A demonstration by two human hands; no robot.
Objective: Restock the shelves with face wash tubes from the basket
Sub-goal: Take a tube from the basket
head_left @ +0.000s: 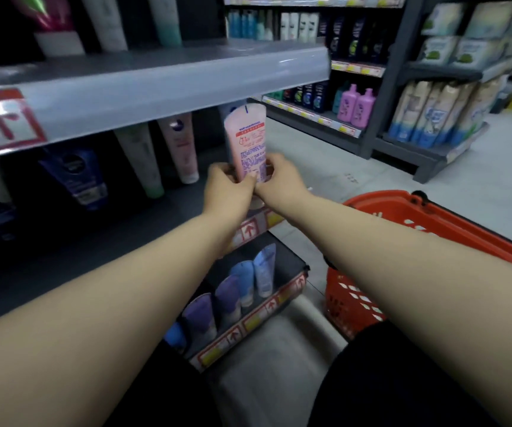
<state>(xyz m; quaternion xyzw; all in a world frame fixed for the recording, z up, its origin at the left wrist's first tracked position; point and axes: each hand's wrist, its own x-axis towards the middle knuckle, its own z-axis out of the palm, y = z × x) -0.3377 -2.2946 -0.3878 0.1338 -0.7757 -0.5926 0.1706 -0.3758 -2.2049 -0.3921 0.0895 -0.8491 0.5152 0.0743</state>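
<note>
Gripping a pink face wash tube (246,143) by its lower end, the left hand (227,189) and right hand (279,177) are curling their fingers around it, crimped end up, at the right end of the middle shelf (125,220). The red basket (433,223) is sitting to the right, beneath the right forearm.

— Could you read the print on the pink tube (246,140)?
— No, it was too small and blurred. Its lower end was hidden behind the left hand (227,188) and right hand (281,177).
— And the red basket (384,201)?
— The right forearm (402,251) covered its inside, and the right edge cut it off.
— The upper-shelf tubes (165,20)?
— Cropped by the top edge.
</note>
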